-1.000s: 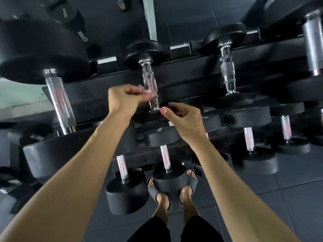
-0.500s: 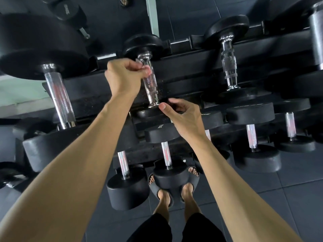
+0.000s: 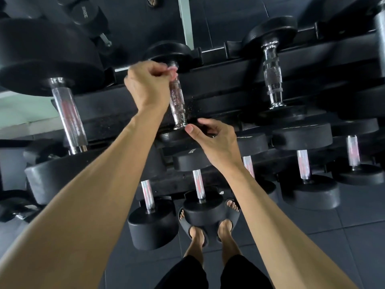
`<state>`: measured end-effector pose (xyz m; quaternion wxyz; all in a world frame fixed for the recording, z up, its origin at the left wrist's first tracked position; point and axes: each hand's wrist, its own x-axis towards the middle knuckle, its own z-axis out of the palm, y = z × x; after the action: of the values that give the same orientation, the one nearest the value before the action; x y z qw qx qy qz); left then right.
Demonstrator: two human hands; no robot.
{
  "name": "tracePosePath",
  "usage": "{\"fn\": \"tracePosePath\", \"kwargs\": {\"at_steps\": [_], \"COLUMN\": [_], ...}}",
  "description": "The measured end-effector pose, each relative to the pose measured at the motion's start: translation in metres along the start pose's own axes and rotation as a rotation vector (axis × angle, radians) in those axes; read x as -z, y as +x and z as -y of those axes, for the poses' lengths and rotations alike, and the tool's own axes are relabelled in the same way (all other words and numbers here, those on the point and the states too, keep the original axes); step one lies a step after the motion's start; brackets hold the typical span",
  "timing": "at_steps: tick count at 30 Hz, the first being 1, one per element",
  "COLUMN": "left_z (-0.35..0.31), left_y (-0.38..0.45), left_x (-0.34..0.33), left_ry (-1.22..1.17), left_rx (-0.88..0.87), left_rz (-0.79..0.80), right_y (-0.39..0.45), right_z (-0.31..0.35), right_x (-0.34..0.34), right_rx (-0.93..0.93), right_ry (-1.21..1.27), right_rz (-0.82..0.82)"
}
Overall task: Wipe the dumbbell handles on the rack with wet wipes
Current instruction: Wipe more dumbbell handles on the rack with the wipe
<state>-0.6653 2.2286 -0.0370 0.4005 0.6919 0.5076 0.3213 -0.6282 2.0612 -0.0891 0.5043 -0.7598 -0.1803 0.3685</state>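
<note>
My left hand (image 3: 146,85) is up at the far end of the knurled chrome handle (image 3: 177,101) of the black round-headed dumbbell on the top tier of the black steel rack (image 3: 229,80), fingers curled tight and pinched together right against the metal. Something pale peeks out at my fingertips (image 3: 172,70); whether that's the wet wipe I cannot tell. My right hand (image 3: 214,140) is down at the handle's near end, thumb stretched toward the chrome collar, fingers loosely curled over the near black rubber head (image 3: 177,137); I can't tell if it's grasping anything. Fine specks show just right of the handle. To the right sits another chrome-handled dumbbell (image 3: 273,80), and smaller ones fill the lower tier above my black slide sandals (image 3: 208,228).
</note>
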Motion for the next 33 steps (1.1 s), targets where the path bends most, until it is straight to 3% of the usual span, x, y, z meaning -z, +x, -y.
{"fn": "tracePosePath", "kwargs": {"at_steps": [6, 9, 13, 18, 25, 31, 33], "left_z": [0.030, 0.022, 0.006, 0.017, 0.003, 0.023, 0.023], "left_y": [-0.024, -0.010, 0.003, -0.016, 0.011, -0.015, -0.014], "left_x": [0.020, 0.016, 0.003, 0.014, 0.010, 0.032, 0.033], "left_ry": [0.318, 0.315, 0.470, 0.497, 0.454, 0.501, 0.477], "left_rx": [-0.384, -0.458, -0.520, -0.568, -0.603, -0.652, -0.656], "left_rz": [0.228, 0.220, 0.171, 0.398, 0.210, 0.393, 0.368], "right_y": [0.000, 0.002, 0.003, 0.002, 0.000, -0.004, -0.004], "right_z": [-0.001, -0.001, -0.004, -0.003, -0.003, 0.001, 0.001], "right_x": [0.001, 0.004, 0.005, 0.007, 0.011, 0.011, 0.010], "right_rx": [0.004, -0.005, -0.004, 0.001, 0.012, 0.017, 0.014], "right_ry": [-0.002, -0.003, -0.009, 0.002, 0.000, -0.011, -0.014], "right_rz": [0.009, 0.034, 0.062, 0.080, 0.107, 0.094, 0.094]}}
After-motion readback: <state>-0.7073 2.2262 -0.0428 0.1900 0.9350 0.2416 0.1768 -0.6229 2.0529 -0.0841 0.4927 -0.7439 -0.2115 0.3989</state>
